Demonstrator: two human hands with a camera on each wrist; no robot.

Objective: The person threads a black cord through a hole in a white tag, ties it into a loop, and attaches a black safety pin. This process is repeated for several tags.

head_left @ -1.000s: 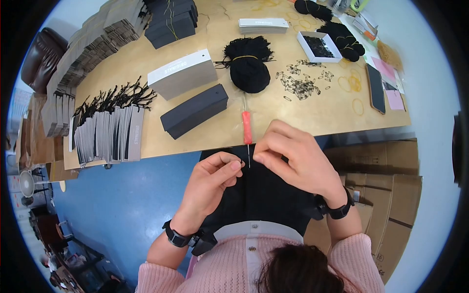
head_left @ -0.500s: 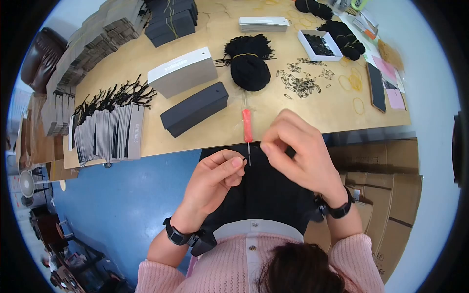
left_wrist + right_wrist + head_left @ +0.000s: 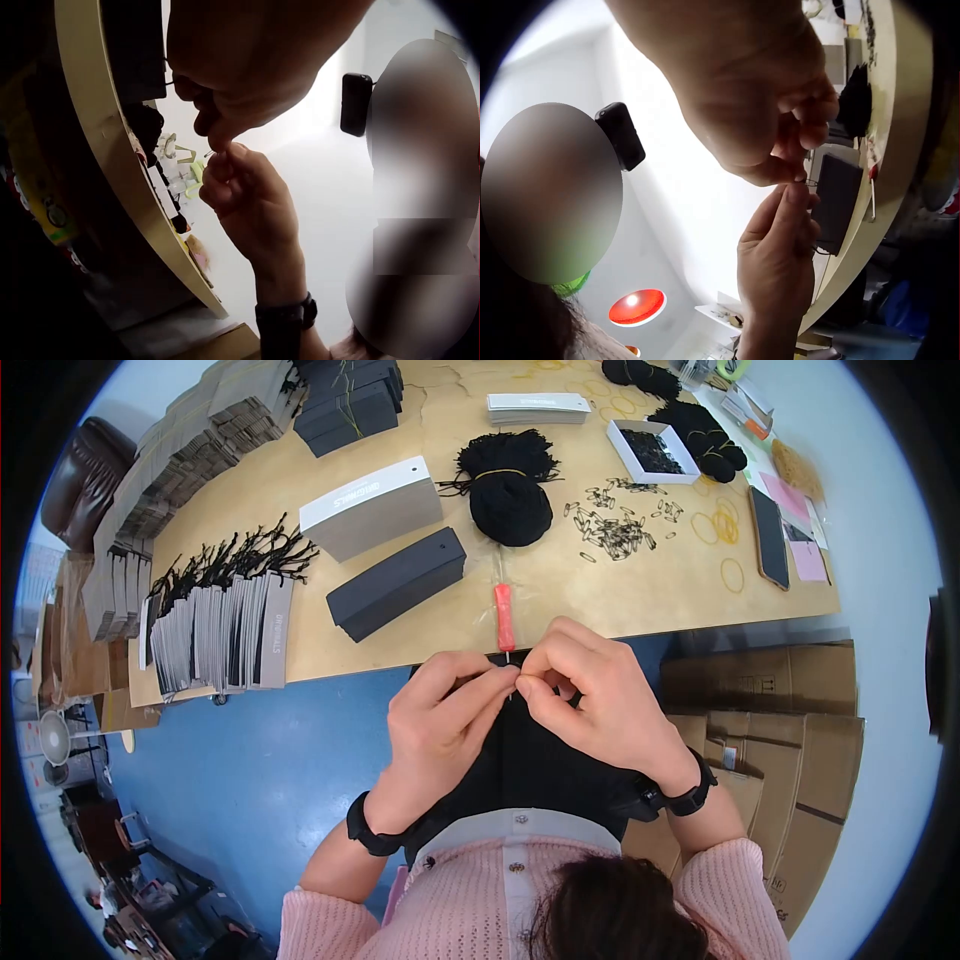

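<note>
In the head view my left hand (image 3: 435, 710) and right hand (image 3: 605, 695) meet at their fingertips, above the lap and just off the table's front edge. Both pinch with thumb and forefinger. A small wire safety pin (image 3: 811, 182) juts from between the touching fingertips in the right wrist view, with my right hand at it. Black cord (image 3: 821, 251) shows beside my left hand's curled fingers. Just beyond the hands lies a red-handled tool (image 3: 504, 618), its thin metal shaft reaching past the table edge and partly hidden by the fingers.
Loose safety pins (image 3: 615, 530) lie right of a black cord bundle (image 3: 510, 500); a white box (image 3: 685, 475) holds more. Grey tags (image 3: 370, 515) and black tags (image 3: 395, 585) stand stacked on the left, near strung tags (image 3: 225, 630). A phone (image 3: 769, 540) lies far right. Cardboard boxes (image 3: 770, 680) stand below.
The right hand first drew away to the right from the left hand, then came back. The left hand has turned and moved slightly right, so the fingertips now meet. The red-handled tool stays put.
</note>
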